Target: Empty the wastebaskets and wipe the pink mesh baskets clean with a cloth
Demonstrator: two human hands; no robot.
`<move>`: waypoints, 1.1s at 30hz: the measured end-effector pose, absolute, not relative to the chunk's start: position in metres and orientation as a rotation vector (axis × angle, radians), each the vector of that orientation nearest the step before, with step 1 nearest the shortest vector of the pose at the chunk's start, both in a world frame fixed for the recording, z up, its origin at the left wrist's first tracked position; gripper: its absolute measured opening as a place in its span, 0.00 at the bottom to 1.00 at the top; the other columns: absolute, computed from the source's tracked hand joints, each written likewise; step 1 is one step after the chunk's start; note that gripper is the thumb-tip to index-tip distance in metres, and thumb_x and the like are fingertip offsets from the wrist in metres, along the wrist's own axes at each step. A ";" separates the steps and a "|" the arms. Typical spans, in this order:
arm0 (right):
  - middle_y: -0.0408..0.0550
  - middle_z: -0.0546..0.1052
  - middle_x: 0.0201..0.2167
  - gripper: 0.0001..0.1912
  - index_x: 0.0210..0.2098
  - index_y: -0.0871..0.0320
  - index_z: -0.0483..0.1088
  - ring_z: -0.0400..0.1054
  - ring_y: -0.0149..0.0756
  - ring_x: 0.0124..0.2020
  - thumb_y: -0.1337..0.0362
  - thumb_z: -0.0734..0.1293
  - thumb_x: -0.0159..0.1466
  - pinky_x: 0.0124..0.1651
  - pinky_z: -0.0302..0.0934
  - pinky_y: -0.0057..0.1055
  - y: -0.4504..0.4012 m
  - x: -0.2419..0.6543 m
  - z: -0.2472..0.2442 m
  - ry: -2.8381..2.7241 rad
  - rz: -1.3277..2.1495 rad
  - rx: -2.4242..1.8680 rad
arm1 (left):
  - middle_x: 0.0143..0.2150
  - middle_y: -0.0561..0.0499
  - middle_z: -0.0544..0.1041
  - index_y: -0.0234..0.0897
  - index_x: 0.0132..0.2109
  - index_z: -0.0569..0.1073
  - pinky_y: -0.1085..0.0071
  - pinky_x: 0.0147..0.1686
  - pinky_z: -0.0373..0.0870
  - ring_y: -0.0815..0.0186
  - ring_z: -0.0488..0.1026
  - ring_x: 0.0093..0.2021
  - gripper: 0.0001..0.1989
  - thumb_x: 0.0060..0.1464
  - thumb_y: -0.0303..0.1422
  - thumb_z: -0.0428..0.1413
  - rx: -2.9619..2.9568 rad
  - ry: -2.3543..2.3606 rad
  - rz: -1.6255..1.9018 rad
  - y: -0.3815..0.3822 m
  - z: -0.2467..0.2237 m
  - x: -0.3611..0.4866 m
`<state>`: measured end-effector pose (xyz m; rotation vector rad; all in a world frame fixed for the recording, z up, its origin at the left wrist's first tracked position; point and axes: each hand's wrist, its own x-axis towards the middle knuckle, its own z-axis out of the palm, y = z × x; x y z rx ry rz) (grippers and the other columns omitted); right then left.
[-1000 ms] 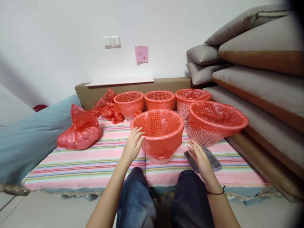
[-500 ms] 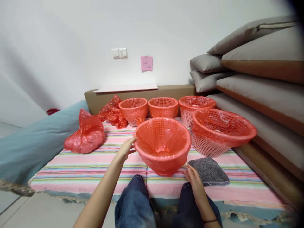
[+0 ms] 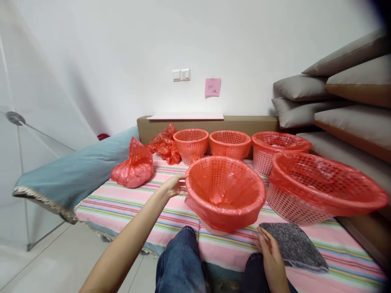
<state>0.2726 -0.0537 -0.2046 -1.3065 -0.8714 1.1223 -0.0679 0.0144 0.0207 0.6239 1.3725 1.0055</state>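
Note:
A red mesh basket lined with a thin red plastic bag stands in front of me on a striped cloth. My left hand is at its left rim, thumb and fingers apart, the fingertips touching the edge. My right hand is low at the basket's front right, fingers stretched out and holding nothing. Right beside it lies a folded dark grey cloth.
Bag-lined baskets stand at right and back right; two more line the back. A knotted, filled red bag and crumpled red bags lie left. Grey cushions are stacked right.
The view has swung left and dropped a little, so everything sits further right. My left hand stays at the basket's rim; my right hand remains apart from it, near the grey cloth.

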 end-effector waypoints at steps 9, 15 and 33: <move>0.55 0.70 0.60 0.38 0.55 0.54 0.66 0.68 0.52 0.56 0.36 0.65 0.55 0.60 0.61 0.45 -0.054 0.276 -0.208 -1.016 1.071 -1.407 | 0.33 0.42 0.79 0.32 0.39 0.74 0.63 0.29 0.80 0.60 0.79 0.32 0.08 0.59 0.26 0.50 0.487 1.369 1.463 -0.039 0.099 -0.152; 0.57 0.71 0.59 0.38 0.56 0.56 0.66 0.67 0.52 0.57 0.37 0.64 0.56 0.59 0.61 0.45 -0.055 0.272 -0.206 -1.119 1.011 -1.435 | 0.32 0.45 0.78 0.32 0.38 0.73 0.63 0.29 0.80 0.61 0.79 0.31 0.09 0.57 0.23 0.48 0.483 1.410 1.781 -0.039 0.118 -0.192; 0.58 0.62 0.66 0.21 0.49 0.58 0.76 0.54 0.57 0.67 0.55 0.58 0.66 0.64 0.56 0.56 -0.031 0.245 -0.209 -1.741 0.550 -1.342 | 0.25 0.51 0.70 0.36 0.31 0.67 0.62 0.35 0.79 0.64 0.75 0.28 0.05 0.53 0.23 0.51 0.125 1.517 1.874 0.015 0.028 -0.194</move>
